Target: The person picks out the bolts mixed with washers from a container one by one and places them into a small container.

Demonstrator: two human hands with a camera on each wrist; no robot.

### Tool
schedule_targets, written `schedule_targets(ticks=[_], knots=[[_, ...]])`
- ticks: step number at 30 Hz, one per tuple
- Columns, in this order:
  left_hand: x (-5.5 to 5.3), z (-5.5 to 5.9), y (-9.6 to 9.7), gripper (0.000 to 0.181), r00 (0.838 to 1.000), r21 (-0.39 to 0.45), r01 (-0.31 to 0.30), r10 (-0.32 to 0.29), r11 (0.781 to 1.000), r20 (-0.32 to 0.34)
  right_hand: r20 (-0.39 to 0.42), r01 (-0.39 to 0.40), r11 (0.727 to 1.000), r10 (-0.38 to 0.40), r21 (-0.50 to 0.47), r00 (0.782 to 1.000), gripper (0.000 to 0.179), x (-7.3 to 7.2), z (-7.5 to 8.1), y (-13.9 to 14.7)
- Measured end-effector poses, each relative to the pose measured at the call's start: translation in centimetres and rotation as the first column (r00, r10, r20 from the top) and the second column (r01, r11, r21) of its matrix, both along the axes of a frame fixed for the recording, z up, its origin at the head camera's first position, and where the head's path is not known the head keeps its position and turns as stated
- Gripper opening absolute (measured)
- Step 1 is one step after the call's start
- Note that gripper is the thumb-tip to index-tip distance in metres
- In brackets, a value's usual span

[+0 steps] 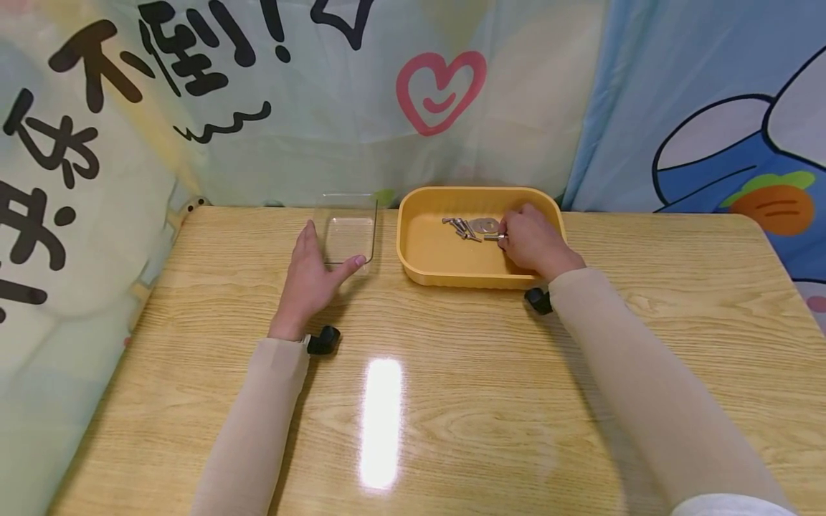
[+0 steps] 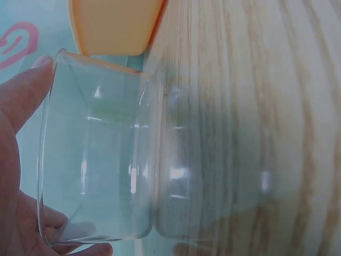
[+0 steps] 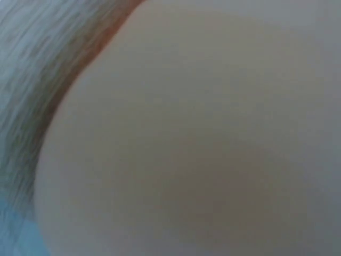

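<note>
My left hand (image 1: 310,279) holds a clear square box (image 1: 349,233) at the table's back, thumb at its front and fingers along its left side. In the left wrist view, the thumb (image 2: 24,93) touches the rim of the transparent box (image 2: 106,154), while other fingers lie around the lower side. My right hand (image 1: 535,240) reaches into a yellow tray (image 1: 439,266) and pinches a metal bolt (image 1: 493,237) at its fingertips. Left of it lie several loose screws (image 1: 461,228) and flat round washers (image 1: 484,226). A blurred pale surface fills the right wrist view, which hides the right hand's work.
The wooden table (image 1: 452,401) runs up to a printed cloth backdrop (image 1: 516,107) behind the tray and box. The tray's raised wall surrounds the right hand. A gap of table separates box and tray.
</note>
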State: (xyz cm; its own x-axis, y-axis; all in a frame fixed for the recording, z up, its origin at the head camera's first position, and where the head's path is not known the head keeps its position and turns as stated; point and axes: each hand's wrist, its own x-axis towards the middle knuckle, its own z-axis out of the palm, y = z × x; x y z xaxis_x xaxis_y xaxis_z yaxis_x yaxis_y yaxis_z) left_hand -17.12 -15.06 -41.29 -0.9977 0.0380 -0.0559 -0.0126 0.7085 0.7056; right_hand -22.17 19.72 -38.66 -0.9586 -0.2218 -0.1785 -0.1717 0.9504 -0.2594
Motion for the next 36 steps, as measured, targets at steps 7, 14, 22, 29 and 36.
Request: schedule_targets(ticks=[7, 14, 22, 29, 36], knots=[[0.0, 0.0, 0.0, 0.117, 1.0, 0.002, -0.002, 0.002, 1.0, 0.003, -0.018, 0.01, 0.999, -0.01, -0.038, 1.0, 0.012, 0.5, 0.6, -0.1], [0.0, 0.0, 0.0, 0.117, 1.0, -0.002, -0.001, 0.001, 1.0, 0.005, -0.087, -0.015, 0.996, 0.007, -0.09, 0.996, 0.014, 0.9, 1.3, -0.4], [0.0, 0.0, 0.0, 0.117, 1.0, -0.001, -0.005, 0.005, 1.0, 0.004, -0.091, -0.018, 0.996, 0.01, -0.088, 0.996, 0.016, 1.4, 2.2, -1.2], [0.0, -0.2, 0.0, 0.117, 1.0, 0.003, -0.001, 0.001, 1.0, -0.009, -0.088, -0.007, 0.994, -0.002, -0.105, 0.996, 0.016, 1.8, 2.7, -1.6], [0.0, -0.1, 0.0, 0.118, 1.0, 0.005, -0.004, 0.004, 1.0, -0.001, -0.11, -0.022, 0.992, 0.008, -0.123, 0.994, 0.017, 2.0, 2.9, -2.2]])
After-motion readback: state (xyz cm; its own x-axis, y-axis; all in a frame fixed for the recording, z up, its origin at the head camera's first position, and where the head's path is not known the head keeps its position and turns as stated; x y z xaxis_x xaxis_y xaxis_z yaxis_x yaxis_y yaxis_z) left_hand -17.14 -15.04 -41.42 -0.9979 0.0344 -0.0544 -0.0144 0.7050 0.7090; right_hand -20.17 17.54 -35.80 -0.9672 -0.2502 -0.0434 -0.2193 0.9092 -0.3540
